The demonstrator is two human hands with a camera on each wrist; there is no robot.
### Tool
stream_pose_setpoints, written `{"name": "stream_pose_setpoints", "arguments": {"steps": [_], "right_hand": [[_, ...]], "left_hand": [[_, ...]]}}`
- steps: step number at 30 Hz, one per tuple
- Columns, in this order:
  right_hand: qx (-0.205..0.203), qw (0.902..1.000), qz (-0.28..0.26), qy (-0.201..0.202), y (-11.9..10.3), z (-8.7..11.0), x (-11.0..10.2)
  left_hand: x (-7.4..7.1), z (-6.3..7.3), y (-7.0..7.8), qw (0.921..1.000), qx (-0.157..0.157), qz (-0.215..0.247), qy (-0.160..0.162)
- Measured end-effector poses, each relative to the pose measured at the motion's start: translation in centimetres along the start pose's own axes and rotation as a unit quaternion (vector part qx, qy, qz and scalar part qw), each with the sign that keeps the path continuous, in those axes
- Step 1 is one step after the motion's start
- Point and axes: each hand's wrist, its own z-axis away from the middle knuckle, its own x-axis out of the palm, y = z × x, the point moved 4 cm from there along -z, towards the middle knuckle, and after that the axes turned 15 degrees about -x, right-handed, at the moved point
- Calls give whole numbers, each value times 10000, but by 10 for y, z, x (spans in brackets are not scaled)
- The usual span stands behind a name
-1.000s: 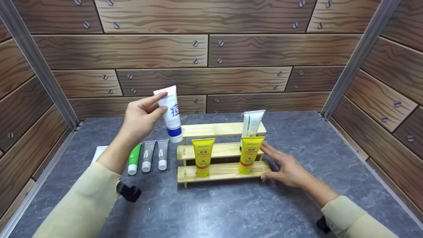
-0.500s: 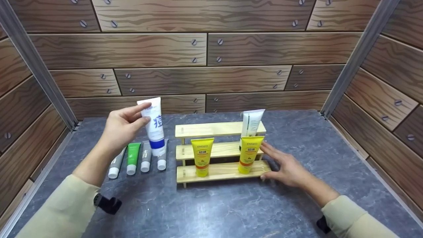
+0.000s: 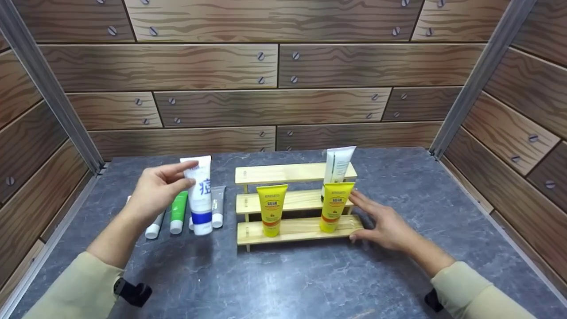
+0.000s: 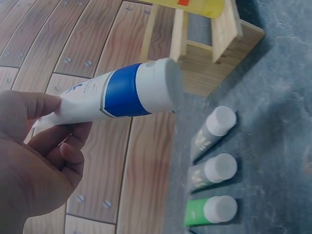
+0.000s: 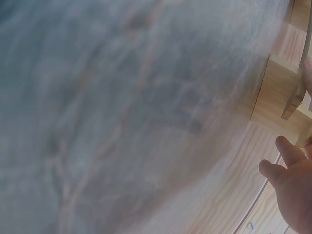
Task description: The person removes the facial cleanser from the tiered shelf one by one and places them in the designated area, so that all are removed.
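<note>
My left hand [image 3: 155, 190] pinches the flat top end of a white squeeze tube [image 3: 201, 195] with a blue band and blue lettering. The tube hangs cap-down, covering part of the grey tubes behind it; in the left wrist view its white cap [image 4: 158, 87] points away from the hand. At the right end of a three-step wooden rack [image 3: 294, 228], my right hand [image 3: 387, 228] rests with fingers extended, touching the rack. Two yellow tubes [image 3: 271, 210] stand on the rack's bottom step. A white-green tube [image 3: 339, 164] stands behind the right yellow one [image 3: 335, 208].
Left of the rack, a green tube [image 3: 178, 210] and several grey tubes [image 3: 218, 206] lie in a row on the dark marbled table [image 3: 283, 283], caps toward me. Wood-patterned walls [image 3: 212, 106] enclose the back and sides.
My left hand has carried the white squeeze tube leftward from beside the rack's top step, then lowered it in front of the grey tubes. The right hand has stayed in place.
</note>
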Motion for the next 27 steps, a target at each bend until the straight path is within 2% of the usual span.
{"name": "stream_pose_setpoints", "arguments": {"steps": [12, 22, 27], "right_hand": [[160, 9998, -14, -107, 0, 0, 0], [167, 9998, -20, -90, 0, 0, -1], [168, 9998, -8, -61, 1, 1, 1]], "left_hand": [[18, 7, -28, 9986, -354, -172, -365], [34, 10, -54, 9913, -1100, -239, -676], [40, 13, -67, 9882, -1338, 11, -741]]}}
